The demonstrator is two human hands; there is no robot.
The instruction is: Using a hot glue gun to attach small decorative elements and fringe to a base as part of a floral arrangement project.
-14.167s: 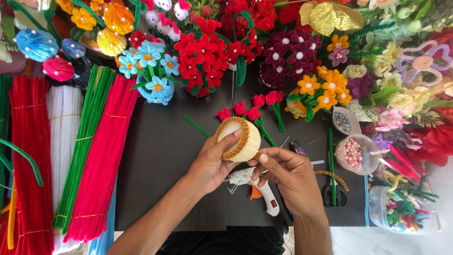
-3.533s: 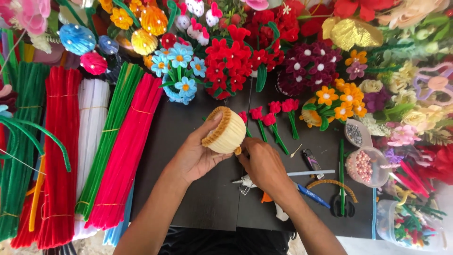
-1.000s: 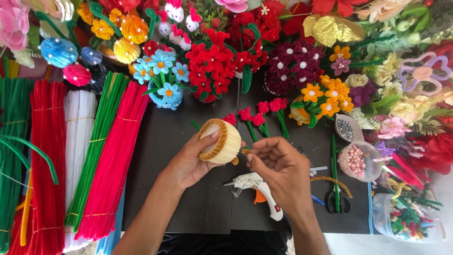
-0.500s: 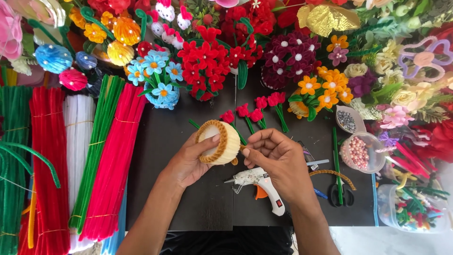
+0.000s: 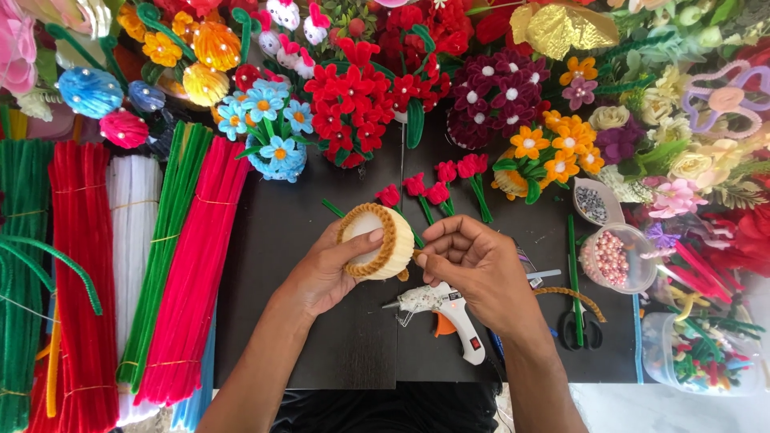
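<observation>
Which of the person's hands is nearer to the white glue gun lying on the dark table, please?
Right. The right hand hovers just above the glue gun, nearly over it, while the left hand holds the tan-wrapped cup farther to the left.

This is a craft table for making flowers out of fuzzy wire stems. Bundles of red (image 5: 76,273), white (image 5: 132,240), green (image 5: 172,232) and pink stems (image 5: 200,273) lie side by side down the left of the frame. Finished blooms crowd the top edge, among them a red bouquet (image 5: 349,108) and blue flowers (image 5: 273,132). A glue gun (image 5: 445,309) rests on the dark tabletop (image 5: 273,265) at lower centre, with scissors (image 5: 577,321) and a cup of pink beads (image 5: 613,256) to the right.
</observation>
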